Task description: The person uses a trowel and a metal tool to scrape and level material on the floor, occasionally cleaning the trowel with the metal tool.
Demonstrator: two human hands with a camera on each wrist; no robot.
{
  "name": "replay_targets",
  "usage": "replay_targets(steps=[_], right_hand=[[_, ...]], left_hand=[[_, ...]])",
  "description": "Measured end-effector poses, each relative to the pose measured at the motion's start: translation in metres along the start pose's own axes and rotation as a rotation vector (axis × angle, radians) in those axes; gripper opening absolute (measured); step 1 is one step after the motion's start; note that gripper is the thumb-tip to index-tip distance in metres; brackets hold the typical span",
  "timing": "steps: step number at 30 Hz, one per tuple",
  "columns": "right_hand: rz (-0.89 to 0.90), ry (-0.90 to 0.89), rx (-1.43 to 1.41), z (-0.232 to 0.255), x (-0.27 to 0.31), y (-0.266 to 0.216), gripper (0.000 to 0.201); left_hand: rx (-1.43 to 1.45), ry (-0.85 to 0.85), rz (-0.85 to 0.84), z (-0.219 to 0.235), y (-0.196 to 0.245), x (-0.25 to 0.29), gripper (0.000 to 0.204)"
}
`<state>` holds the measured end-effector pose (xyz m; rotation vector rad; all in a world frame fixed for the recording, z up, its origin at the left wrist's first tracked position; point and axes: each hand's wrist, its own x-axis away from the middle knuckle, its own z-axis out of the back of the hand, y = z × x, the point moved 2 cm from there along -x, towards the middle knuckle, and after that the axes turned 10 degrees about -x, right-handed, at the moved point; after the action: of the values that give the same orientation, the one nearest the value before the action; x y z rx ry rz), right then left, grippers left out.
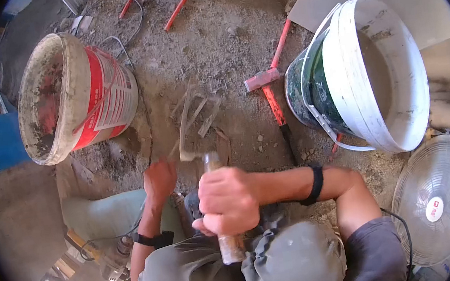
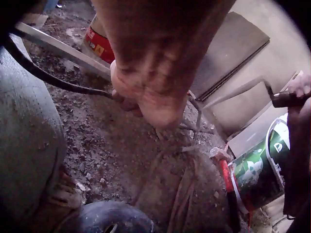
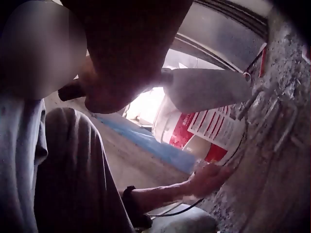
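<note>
My right hand (image 1: 226, 201) grips the wooden handle (image 1: 232, 249) of a trowel, held upright above my lap. Its pale flat blade (image 3: 209, 90) extends away from the fist in the right wrist view, and its bent neck shows in the left wrist view. The left hand (image 1: 160, 181) is low over the dirt floor, fingers curled round a black cable (image 2: 68, 85) that runs in on one side and out the other in the right wrist view. Its fingertips are partly hidden. Beyond it lie bent metal rods (image 1: 194, 109).
A red-and-white bucket (image 1: 112, 98) stands at left, a white-and-green bucket (image 1: 320, 74) at right. Between them, a sledgehammer (image 1: 262, 79) lies on rubble. A fan (image 1: 435, 208) sits at lower right, a power tool (image 1: 117, 258) at lower left. Boards (image 1: 364, 2) lean at upper right.
</note>
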<state>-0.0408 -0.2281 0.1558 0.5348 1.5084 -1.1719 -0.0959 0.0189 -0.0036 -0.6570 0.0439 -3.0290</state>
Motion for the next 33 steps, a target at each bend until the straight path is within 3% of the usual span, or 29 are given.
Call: replay_targets(steps=[3,8,16,19,23,26,28,31,33], right_hand=[[0.015,0.000,0.004,-0.009,0.014,0.018,0.033],[0.050,0.079,-0.057,-0.017,0.007,-0.007,0.041],[0.058,0.096,-0.049,-0.024,0.007,-0.026,0.040],[-0.005,-0.003,0.024,-0.009,0.028,0.007,0.036],[-0.189,0.212,-0.115,0.006,0.029,0.027,0.029],[-0.385,0.281,-0.112,0.065,0.002,0.023,0.024],[-0.356,0.380,-0.139,0.093,-0.026,0.023,0.018],[-0.274,0.193,-0.094,0.106,-0.075,0.011,0.023],[-0.283,0.185,-0.101,0.099,-0.090,0.005,0.026]], left_hand=[[-0.010,0.000,0.044,0.020,0.009,0.000,0.038],[-0.024,-0.020,0.006,0.001,0.000,-0.001,0.034],[0.056,-0.072,0.081,0.018,0.008,0.002,0.039],[-0.014,0.020,0.033,0.008,0.004,0.000,0.052],[-0.012,0.015,0.012,0.009,0.006,0.008,0.050],[0.035,-0.010,0.029,0.023,0.011,0.008,0.049],[0.057,0.018,0.009,0.019,0.008,0.007,0.047],[0.075,0.047,-0.031,0.018,0.006,0.007,0.046],[0.100,0.099,-0.053,0.014,0.005,0.007,0.045]])
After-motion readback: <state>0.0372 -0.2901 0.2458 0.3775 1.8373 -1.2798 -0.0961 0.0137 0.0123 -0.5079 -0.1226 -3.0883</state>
